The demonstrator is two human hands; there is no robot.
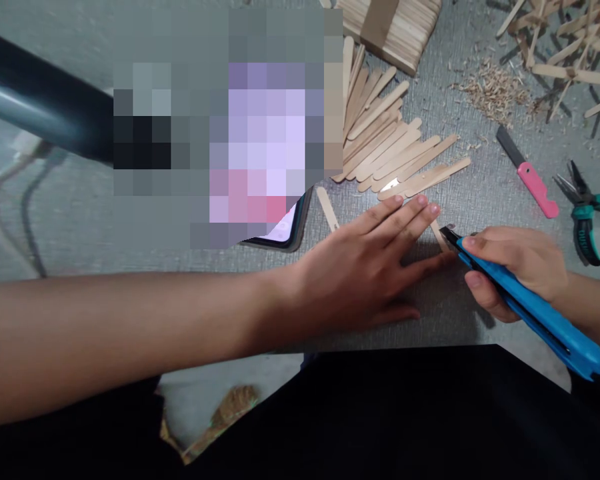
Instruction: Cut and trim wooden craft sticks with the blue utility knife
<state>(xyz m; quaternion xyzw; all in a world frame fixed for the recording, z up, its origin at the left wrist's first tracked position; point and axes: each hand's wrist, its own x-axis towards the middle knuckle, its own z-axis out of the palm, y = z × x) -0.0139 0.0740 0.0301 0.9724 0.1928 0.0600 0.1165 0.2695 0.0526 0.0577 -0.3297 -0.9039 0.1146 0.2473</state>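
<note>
My left hand lies palm down on the grey surface with its fingers stretched out and apart. Beside its fingertips shows a short length of wooden craft stick, partly covered by the fingers. My right hand is wrapped round a blue utility knife. The knife's dark tip points up and left, close to that stick; whether it touches the wood I cannot tell. Another craft stick pokes out past the back of my left hand. Loose craft sticks are fanned out just beyond my fingers.
A banded bundle of sticks lies at the back. Wood shavings, a pink-handled folding blade and green-black pliers are on the right. Joined sticks stand behind. A phone, partly blurred out, and a black cylinder are left.
</note>
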